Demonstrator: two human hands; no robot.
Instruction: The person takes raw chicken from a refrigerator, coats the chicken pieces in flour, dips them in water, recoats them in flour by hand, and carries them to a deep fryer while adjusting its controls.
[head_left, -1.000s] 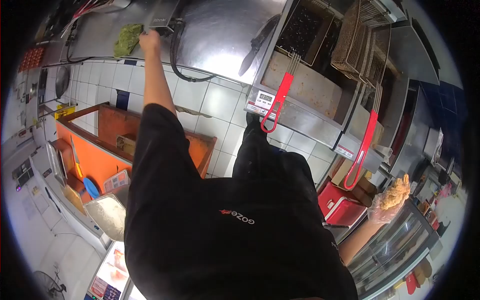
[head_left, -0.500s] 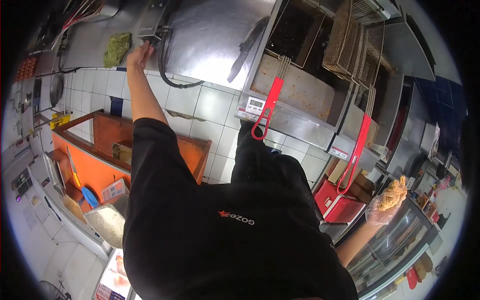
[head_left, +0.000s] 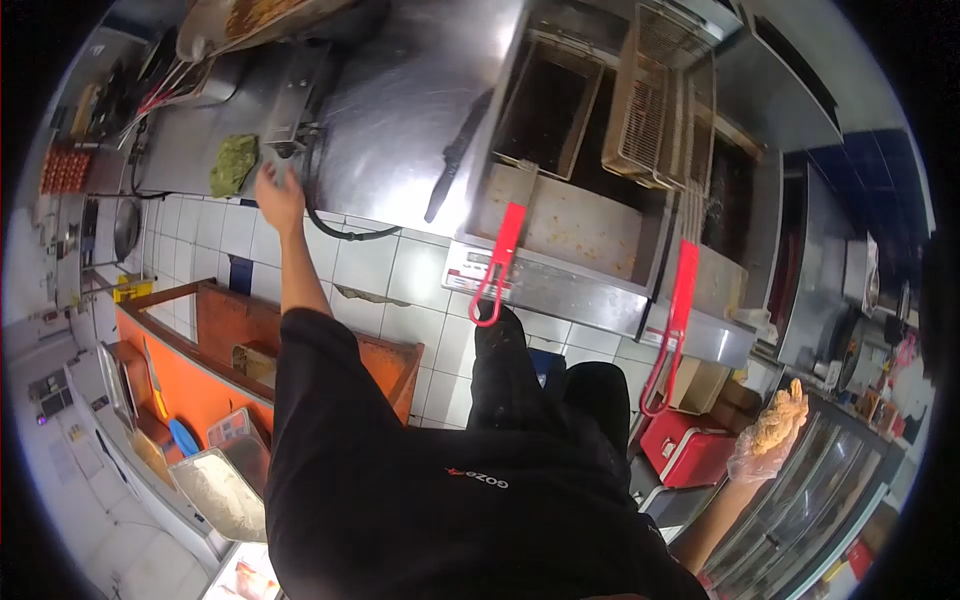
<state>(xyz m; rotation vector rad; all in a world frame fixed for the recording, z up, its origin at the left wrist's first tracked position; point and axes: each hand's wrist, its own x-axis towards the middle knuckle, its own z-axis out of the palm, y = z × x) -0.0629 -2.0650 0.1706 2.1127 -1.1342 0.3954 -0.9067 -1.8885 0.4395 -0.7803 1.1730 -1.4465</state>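
Bare and just short of the stove's control knob (head_left: 286,148), my left hand (head_left: 281,203) has its fingers apart with nothing seen in them. A crumpled green cloth (head_left: 233,165) lies on the metal counter beside it. Out to the right, my right hand (head_left: 757,462) wears a clear plastic glove and grips a piece of fried chicken (head_left: 780,418), golden and craggy. The glove wraps the chicken's lower end. Below that hand is a glass display case (head_left: 815,490).
Deep fryers (head_left: 555,120) stand ahead, with a wire basket (head_left: 640,110) raised and red handles (head_left: 505,240) jutting out towards me. A knife (head_left: 458,155) lies on the steel counter (head_left: 400,110). An orange cabinet (head_left: 210,360) and a tray of flour (head_left: 220,490) are at left.
My left hand has come away from the knob, its fingers now apart. My right hand still holds the fried chicken. The view has tilted, showing a pan at the top left.
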